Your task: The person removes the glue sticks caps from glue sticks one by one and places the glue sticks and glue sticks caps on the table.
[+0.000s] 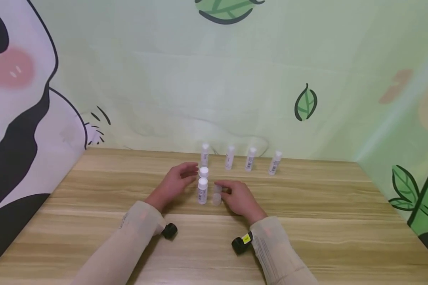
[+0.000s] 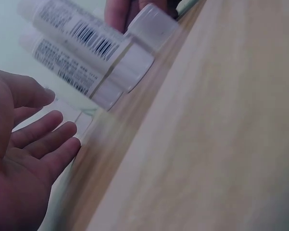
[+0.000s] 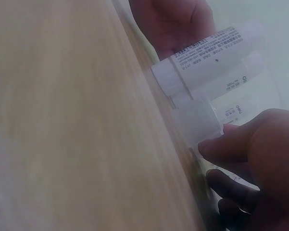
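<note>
Your left grip [image 1: 176, 180] is released, its fingers loosely bent and holding nothing, fingertips just beside the white bottles. Your right grip [image 1: 239, 196] grasps the rear translucent cap [image 1: 218, 189], with the index finger behind it and the thumb at its right side; how firmly it is pinched, you cannot tell from here. The front translucent cap [image 1: 216, 199] stands on the bench [image 1: 207, 247] just nearer to you than that grip's thumb.

Between your two grips, the front bottle [image 1: 202, 192] stands upright, its barcode label facing you, with the second bottle [image 1: 204, 172] directly behind it, partly hidden. Beyond your left grip's fingertips stands the far-left bottle [image 1: 205, 155]. Past your right grip, well apart from it, three more upright bottles [image 1: 250, 159] stand in a row. Behind everything hangs a pale green backdrop [image 1: 207, 79] printed with leaves and a panda.
</note>
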`<state>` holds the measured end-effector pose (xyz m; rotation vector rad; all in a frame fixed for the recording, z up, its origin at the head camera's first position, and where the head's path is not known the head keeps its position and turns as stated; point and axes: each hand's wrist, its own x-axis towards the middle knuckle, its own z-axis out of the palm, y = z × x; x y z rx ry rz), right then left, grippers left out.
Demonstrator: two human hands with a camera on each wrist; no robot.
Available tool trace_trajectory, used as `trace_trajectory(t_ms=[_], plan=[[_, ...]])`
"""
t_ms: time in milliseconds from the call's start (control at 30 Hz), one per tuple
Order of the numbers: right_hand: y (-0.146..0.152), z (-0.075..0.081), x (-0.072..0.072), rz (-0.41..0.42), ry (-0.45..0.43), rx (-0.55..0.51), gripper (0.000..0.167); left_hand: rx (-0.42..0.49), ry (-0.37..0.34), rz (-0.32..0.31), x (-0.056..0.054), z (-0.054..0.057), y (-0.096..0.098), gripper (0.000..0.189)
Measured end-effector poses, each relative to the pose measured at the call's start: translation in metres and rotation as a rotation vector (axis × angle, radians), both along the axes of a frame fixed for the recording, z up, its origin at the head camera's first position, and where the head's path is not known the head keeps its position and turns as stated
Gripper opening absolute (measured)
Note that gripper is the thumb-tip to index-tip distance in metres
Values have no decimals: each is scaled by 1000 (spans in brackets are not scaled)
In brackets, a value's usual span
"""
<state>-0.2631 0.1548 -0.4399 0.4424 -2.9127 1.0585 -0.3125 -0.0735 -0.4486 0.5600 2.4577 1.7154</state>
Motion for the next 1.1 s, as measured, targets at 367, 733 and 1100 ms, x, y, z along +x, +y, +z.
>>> trace_trajectory(t_ms=[367, 733, 1100], plan=[[-1, 4, -1, -2, -9, 0, 36, -34, -26, 57, -13, 6, -3, 51], [-1, 5, 0, 0, -4, -6, 35, 2, -39, 50, -25, 6, -2, 56], [0, 1, 0, -5, -4, 13, 35, 6, -97, 38, -36, 2, 1, 58]])
